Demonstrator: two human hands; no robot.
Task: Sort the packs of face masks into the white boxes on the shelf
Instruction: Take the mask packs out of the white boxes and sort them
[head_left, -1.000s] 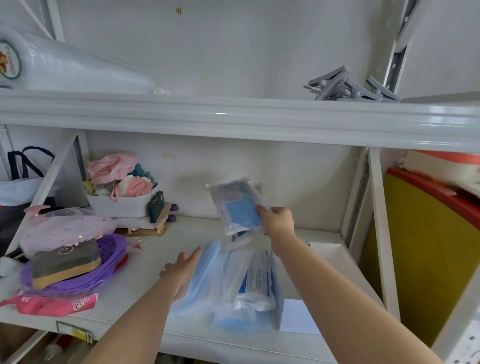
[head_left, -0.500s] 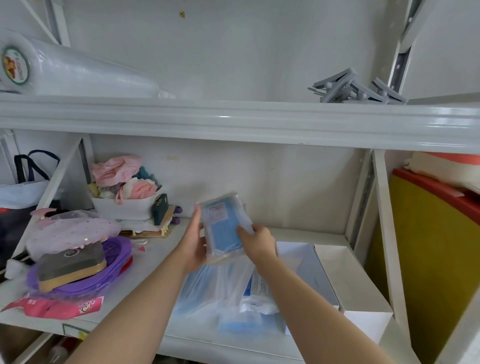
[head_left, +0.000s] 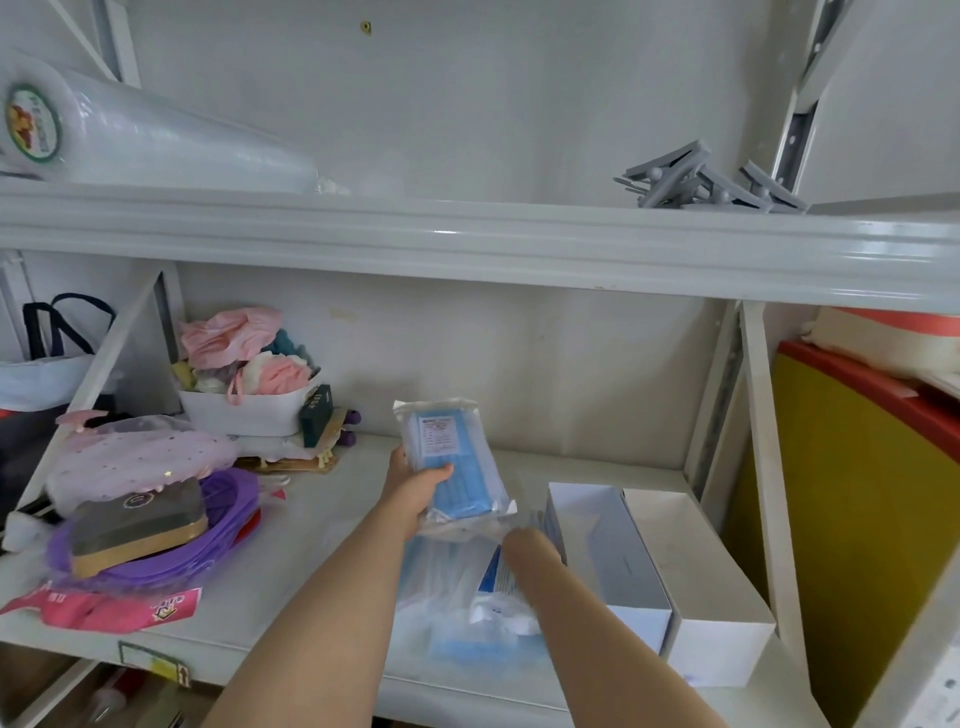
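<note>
My left hand (head_left: 418, 486) grips a clear pack of blue face masks (head_left: 454, 462) and holds it upright above the shelf. Below it lies a loose pile of mask packs (head_left: 467, 608) in clear plastic on the shelf board. My right hand (head_left: 530, 543) reaches down into the top of that pile; it is blurred, and whether its fingers hold a pack I cannot tell. Two open white boxes stand side by side right of the pile: the nearer one (head_left: 623, 618) next to my right forearm, the other (head_left: 727, 649) against the shelf post.
On the left of the shelf sit a white tub of pink cloth items (head_left: 244, 410), a dark green small box (head_left: 316, 415), a purple basket with a gold-edged tin (head_left: 140, 525) and a pink packet (head_left: 104, 608). The upper shelf edge (head_left: 467, 244) hangs overhead. A yellow board (head_left: 857, 519) stands right.
The mask pack passed from my right hand to my left hand. My right hand let go and dropped to the pile. The view shifted, showing both white boxes.
</note>
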